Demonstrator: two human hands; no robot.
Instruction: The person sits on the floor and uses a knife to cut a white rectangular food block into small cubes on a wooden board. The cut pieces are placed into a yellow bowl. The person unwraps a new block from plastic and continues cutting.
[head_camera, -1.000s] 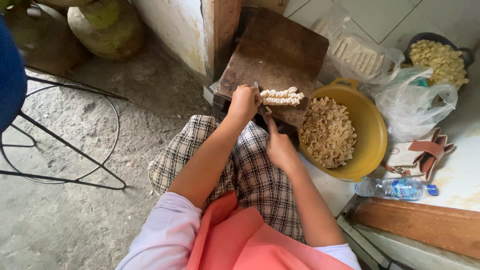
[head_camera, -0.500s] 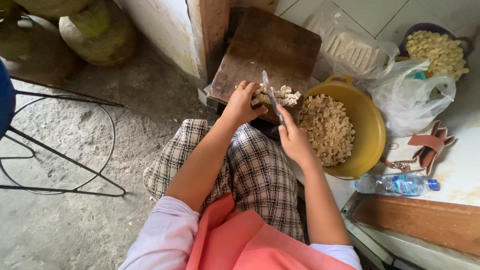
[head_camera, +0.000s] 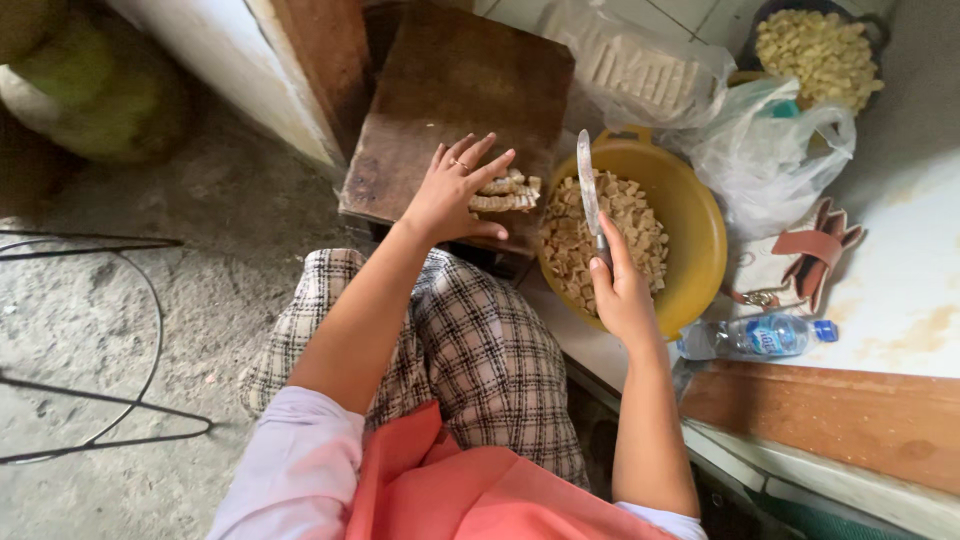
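Note:
My left hand (head_camera: 455, 190) rests with fingers spread on a worn wooden chopping block (head_camera: 450, 90), just left of a small pile of pale cut pieces (head_camera: 505, 192) lying on the block. My right hand (head_camera: 622, 290) grips a knife (head_camera: 590, 190) by its handle, blade pointing up and away over the yellow bowl (head_camera: 700, 230). The bowl is filled with many small pale cubes (head_camera: 590, 235) and sits right of the block.
A clear plastic bag with a pale block (head_camera: 640, 70) and a white bag (head_camera: 770, 150) lie behind the bowl. A dark bowl of cubes (head_camera: 815, 50) stands far right. A water bottle (head_camera: 755, 337) and brown pouch (head_camera: 815, 255) lie on the white ledge. A wire stand (head_camera: 90, 340) is at left.
The knife has lifted off the block and swung right over the yellow bowl. My left hand has opened and now lies flat beside the cut pieces.

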